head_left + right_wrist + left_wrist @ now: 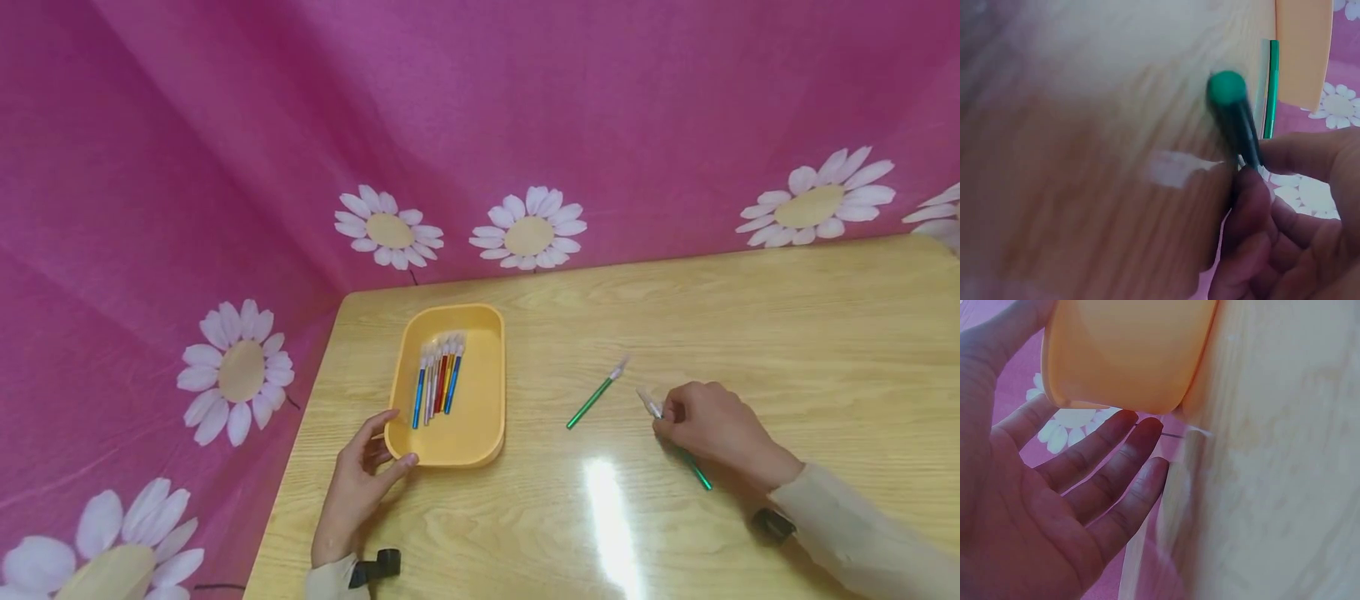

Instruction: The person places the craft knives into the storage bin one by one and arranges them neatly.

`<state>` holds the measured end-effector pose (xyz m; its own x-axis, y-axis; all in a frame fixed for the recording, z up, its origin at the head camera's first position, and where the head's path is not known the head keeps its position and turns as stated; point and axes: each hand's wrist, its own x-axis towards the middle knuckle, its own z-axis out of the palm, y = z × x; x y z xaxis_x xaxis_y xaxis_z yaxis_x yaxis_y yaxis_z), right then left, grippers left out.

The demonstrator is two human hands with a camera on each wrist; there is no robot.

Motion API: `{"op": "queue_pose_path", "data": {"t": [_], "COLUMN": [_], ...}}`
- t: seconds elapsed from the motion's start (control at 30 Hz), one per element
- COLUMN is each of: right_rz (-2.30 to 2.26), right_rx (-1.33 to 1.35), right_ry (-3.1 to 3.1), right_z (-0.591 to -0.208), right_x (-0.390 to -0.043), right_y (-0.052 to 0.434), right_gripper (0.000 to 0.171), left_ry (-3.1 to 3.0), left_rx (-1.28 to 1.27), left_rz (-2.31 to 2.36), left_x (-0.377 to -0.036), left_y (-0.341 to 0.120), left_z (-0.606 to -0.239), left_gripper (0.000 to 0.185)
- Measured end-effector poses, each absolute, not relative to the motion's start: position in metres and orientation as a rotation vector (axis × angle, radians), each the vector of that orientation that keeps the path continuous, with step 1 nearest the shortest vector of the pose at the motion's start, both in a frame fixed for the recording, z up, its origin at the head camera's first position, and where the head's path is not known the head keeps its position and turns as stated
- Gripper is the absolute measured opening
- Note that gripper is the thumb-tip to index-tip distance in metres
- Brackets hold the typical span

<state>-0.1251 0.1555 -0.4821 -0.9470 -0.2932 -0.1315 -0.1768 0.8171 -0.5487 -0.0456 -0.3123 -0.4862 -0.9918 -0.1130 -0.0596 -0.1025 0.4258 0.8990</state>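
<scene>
A yellow plastic tray point(468, 446) stands at the left of the table, with several slim craft knives point(440, 383) side by side inside; their handles are blue, silver, red and gold. My left hand point(360, 492) holds the tray's near left corner, thumb and index finger at the rim; its other fingers point(1116, 506) extend below. My right hand point(716, 425) pinches a green craft knife point(697, 471) between thumb and fingers, its pale tip pointing away to the left. The green handle end point(1227, 87) faces the right wrist camera. Another green craft knife point(592, 402) lies between tray and right hand.
The wooden table point(540, 517) has a bright light reflection near its front. Behind it and on the left hangs a magenta cloth point(525, 100) with white daisies. The tray stands close to the table's left edge.
</scene>
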Motion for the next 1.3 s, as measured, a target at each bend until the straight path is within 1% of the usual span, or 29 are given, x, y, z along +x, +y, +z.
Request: {"op": "queue_pose_path", "data": {"t": [0.1, 0.4, 0.5, 0.6, 0.83, 0.93, 1.1, 1.3], "right_rz": [-0.843, -1.049, -1.151, -1.3, -1.664, -1.758, -1.919, -2.024], "right_rx": [-0.329, -0.23, -0.202, -0.232, -0.23, -0.174, -0.03, 0.146], "right_ry": [2.774, 2.621, 2.519, 2.405, 1.997, 1.84, 1.553, 1.316], "right_z": [-0.482, -0.479, -0.474, -0.465, -0.446, -0.436, -0.416, -0.402], "right_x": [-0.124, -0.126, -0.132, -0.14, -0.159, -0.17, -0.186, -0.194], "right_y": [0.156, 0.161, 0.154, 0.139, 0.088, 0.058, 0.003, -0.059], "right_gripper": [0.02, 0.017, 0.018, 0.019, 0.014, 0.01, 0.014, 0.006], "left_ry": [-2.642, -2.647, -2.645, -2.633, -2.63, -2.633, -2.645, -2.668], "left_rx": [0.195, 0.205, 0.245, 0.273, 0.222, 0.226, 0.239, 0.235], "left_rz": [-1.668, -1.678, -1.689, -1.703, -1.693, -1.692, -1.677, -1.656], "left_x": [-0.046, -0.047, -0.046, -0.045, -0.045, -0.046, -0.047, -0.047], "left_y": [-0.312, -0.312, -0.313, -0.314, -0.313, -0.313, -0.313, -0.312], "left_z": [-0.486, -0.485, -0.485, -0.485, -0.486, -0.486, -0.484, -0.484], "left_gripper": [0.069, 0.069, 0.068, 0.068, 0.069, 0.069, 0.068, 0.067]}}
